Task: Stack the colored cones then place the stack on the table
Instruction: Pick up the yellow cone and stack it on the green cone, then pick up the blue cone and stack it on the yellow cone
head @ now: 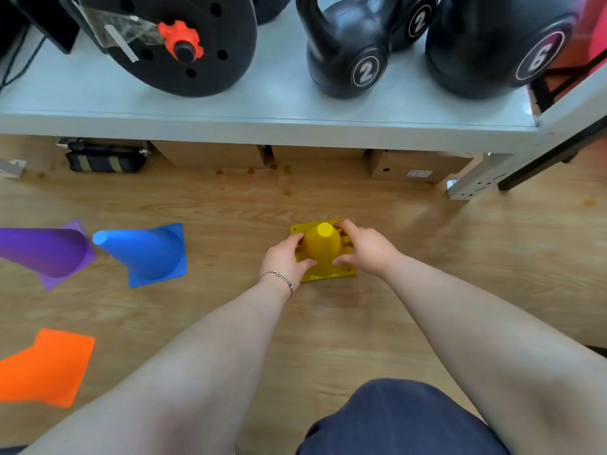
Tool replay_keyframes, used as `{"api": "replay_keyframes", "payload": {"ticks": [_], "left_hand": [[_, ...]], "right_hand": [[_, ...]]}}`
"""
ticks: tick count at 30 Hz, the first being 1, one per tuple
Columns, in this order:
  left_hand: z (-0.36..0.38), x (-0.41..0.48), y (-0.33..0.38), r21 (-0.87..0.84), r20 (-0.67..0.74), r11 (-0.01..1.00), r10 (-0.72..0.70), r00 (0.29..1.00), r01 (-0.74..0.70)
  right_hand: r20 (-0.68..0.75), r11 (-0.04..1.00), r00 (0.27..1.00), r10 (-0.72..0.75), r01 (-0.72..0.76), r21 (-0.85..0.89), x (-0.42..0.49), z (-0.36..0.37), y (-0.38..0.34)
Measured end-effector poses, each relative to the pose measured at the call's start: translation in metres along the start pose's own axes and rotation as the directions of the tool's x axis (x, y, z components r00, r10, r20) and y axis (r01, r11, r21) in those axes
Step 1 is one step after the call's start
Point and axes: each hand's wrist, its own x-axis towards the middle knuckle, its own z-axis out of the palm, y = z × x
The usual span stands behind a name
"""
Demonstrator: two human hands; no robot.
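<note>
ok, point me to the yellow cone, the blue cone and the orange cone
yellow cone (323, 246), head view, on its body just below the flat tip.
blue cone (147, 254), head view, on its side wall, midway along.
orange cone (49, 366), head view, on its square base, near the frame's left edge.

Bare forearms, one bracelet, dark blue trousers

Both arms are sleeveless to the frame's edge; a thin silver bracelet (277, 278) circles the left wrist, and a knee in dark blue denim-like fabric (399, 421) shows at bottom.
</note>
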Motion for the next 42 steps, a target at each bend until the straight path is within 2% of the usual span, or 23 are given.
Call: {"api": "replay_keyframes", "payload": {"ticks": [4,9,14,18,22,29,32,36,42], "left_hand": [[-0.006,0.000,0.006,0.098,0.050,0.995,0.005,0.999,-0.010],[-0.019,-0.005,0.020,0.354,0.120,0.933,0.029,0.992,-0.070],[-0.034,-0.025,0.026,0.570,-0.034,0.818,0.126,0.991,-0.084],[-0.053,-0.042,0.036,0.654,-0.205,0.756,0.176,0.963,0.001],[-0.084,-0.052,0.049,0.673,-0.320,0.736,0.206,0.925,0.069],[-0.138,-0.080,0.039,0.636,-0.418,0.743,0.106,0.902,0.208],[-0.165,-0.097,0.021,0.622,-0.457,0.727,0.034,0.889,0.292],[-0.195,-0.109,-0.017,0.581,-0.523,0.734,0.004,0.852,0.353],[-0.216,-0.095,-0.086,0.588,-0.519,0.682,-0.094,0.849,0.435]], "right_hand": [[0.013,0.999,1.000,0.000,0.000,-0.041,-0.001,-0.004,-0.002],[0.004,0.975,1.000,-0.022,0.022,-0.222,-0.013,-0.018,-0.012],[-0.197,0.845,0.952,-0.233,0.099,-0.525,-0.032,-0.038,-0.015],[-0.335,0.809,0.882,-0.331,0.082,-0.583,-0.042,-0.062,-0.029],[-0.390,0.802,0.830,-0.398,0.109,-0.587,-0.045,-0.086,-0.058],[-0.370,0.798,0.817,-0.442,0.171,-0.577,-0.046,-0.091,-0.117],[-0.337,0.798,0.820,-0.463,0.220,-0.561,-0.040,-0.084,-0.145],[-0.299,0.792,0.815,-0.497,0.285,-0.539,-0.024,-0.071,-0.180],[-0.247,0.788,0.819,-0.518,0.345,-0.511,0.022,-0.035,-0.226]]}}
